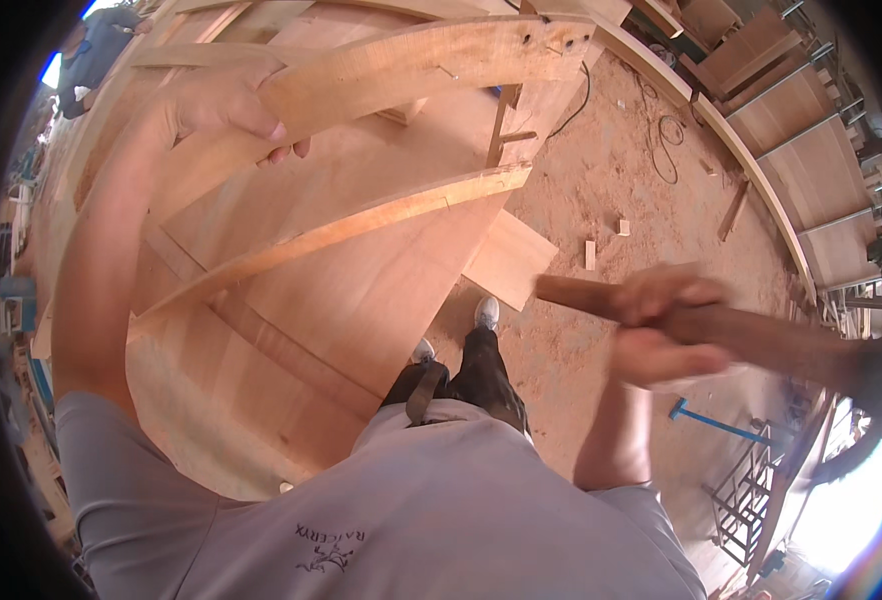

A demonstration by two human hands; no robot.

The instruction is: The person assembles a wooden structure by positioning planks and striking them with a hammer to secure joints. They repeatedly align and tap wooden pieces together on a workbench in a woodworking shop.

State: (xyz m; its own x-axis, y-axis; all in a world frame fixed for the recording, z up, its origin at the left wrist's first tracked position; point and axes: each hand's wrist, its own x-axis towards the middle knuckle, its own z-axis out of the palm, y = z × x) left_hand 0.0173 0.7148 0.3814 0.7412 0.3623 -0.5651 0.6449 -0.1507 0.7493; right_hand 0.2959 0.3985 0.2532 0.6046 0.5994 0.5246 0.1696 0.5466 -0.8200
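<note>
The curved timber rail (401, 85) arches from ten o'clock to one, and I read its wide sweep as the reason one hand is spared to hold it. Starting at the left, I have a co-worker (101, 45) in dark clothes far off at ten o'clock. At about half past ten the left hand (241, 110) is curled partway closed round the rail, thumb over the face and fingertips showing past the lower edge, probably to steady it. Below, at roughly the same bearing, a thinner curved wooden strip (361, 225) crosses the broad plywood panel (331, 300) and, as I judge it, limits room under the rail. Toward twelve a nail (448, 72) juts from the rail's face. Near two to three o'clock, one small wood block (590, 255) and another offcut (624, 228) lie on the dusty floor, possible trip points. At three the right hand (666, 320) is closed on a wooden-handled tool (581, 298); its far end blurs into the dark rim, so I can't confirm a hammer. The hold leaves it apart from the rail. A loose cable (669, 150) coils at two, a blue-handled implement (721, 422) lies at four, and leaning boards (781, 130) line the edge at two.
</note>
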